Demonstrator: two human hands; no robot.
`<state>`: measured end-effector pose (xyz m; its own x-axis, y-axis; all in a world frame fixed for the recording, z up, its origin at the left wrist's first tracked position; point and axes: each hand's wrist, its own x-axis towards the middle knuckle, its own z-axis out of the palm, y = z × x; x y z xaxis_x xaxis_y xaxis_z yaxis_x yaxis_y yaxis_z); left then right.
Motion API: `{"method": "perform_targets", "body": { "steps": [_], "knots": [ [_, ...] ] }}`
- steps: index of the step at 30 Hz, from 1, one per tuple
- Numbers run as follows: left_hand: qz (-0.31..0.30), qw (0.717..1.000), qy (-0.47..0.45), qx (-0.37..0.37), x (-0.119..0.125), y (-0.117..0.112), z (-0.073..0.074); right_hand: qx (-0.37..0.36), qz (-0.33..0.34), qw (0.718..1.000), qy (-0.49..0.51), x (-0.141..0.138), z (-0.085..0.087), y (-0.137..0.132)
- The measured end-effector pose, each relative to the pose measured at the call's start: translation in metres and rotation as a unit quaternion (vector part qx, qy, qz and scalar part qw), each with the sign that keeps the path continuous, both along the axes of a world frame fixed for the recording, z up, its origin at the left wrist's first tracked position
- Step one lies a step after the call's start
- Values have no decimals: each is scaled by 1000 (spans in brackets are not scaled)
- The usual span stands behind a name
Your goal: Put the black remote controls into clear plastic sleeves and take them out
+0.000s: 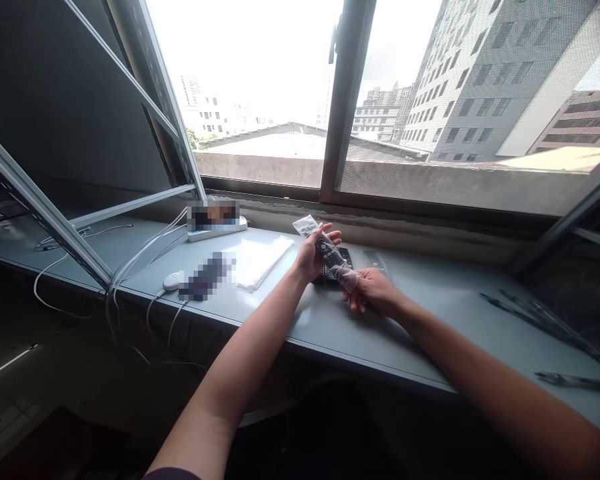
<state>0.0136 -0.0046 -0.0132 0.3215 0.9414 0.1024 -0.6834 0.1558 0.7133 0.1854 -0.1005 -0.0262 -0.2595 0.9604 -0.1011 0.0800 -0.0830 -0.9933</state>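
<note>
A black remote control in a clear plastic bag is held slantwise above the table, between my two hands. My left hand is wrapped around its upper part from the left, with the fingertips showing past the far side. At the lower right end, my right hand pinches the bag, its other fingers curled underneath. Below lies a group of black remote controls with buttons, partly hidden by my hands and the bagged one. Just behind my right hand is another item in clear plastic, too dim to make out fully.
To the left lies a stack of clear plastic bags. Beyond it are a white charging puck with cables, a power strip and metal shelf posts. Dark rod-like items lie at the right. A window backs the table.
</note>
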Motion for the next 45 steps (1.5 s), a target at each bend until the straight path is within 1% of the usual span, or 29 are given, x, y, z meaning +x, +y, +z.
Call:
{"method": "perform_targets", "body": {
  "steps": [3, 6, 9, 12, 15, 18, 21, 23, 27, 31, 33, 36, 39, 42, 45],
  "knots": [
    [10, 1000, -5, -10, -1, 1, 0, 11, -3, 1000, 14, 1, -2, 1],
    [16, 1000, -14, -20, -1, 1, 2, 39, -7, 998, 41, 1, -1, 1],
    [32, 998, -44, -37, -3, 2, 4, 69, -18, 996, 58, 1, 1, -1],
    [48, 994, -82, -46, -4, 3, 5, 89, -28, 994, 54, 1, 1, -3],
    [50, 991, -116, -49, -4, 3, 7, 77, -26, 997, 17, 1, 1, -2],
    [22, 990, -128, -51, -2, -1, 10, 48, -8, 999, -24, 1, 1, -2],
    [-9, 992, -115, -43, -2, -4, 12, 23, 18, 999, -29, 1, 1, -2],
    [-11, 994, -105, -37, -2, -5, 12, 23, 24, 999, -18, 1, 1, -2],
    [-8, 997, -73, -34, -1, -2, 7, 68, 1, 998, 17, 1, -1, 0],
    [-40, 998, 1, -46, 0, -1, 3, 105, -16, 993, 43, 1, -3, 2],
    [-51, 997, 22, -48, 0, -3, 3, 119, -10, 992, 41, 1, -3, 2],
    [-62, 997, 30, -41, 1, -5, 3, 128, 18, 991, 30, 0, -1, 0],
    [-47, 998, 16, -35, 1, -4, 4, 107, 33, 993, 26, -1, 1, -3],
    [-12, 999, -4, -52, -1, -2, 7, 72, 45, 996, 39, -2, 2, -5],
    [32, 996, -31, -76, -3, -1, 11, 46, 109, 989, 89, -3, 4, -8]
  ]
}}
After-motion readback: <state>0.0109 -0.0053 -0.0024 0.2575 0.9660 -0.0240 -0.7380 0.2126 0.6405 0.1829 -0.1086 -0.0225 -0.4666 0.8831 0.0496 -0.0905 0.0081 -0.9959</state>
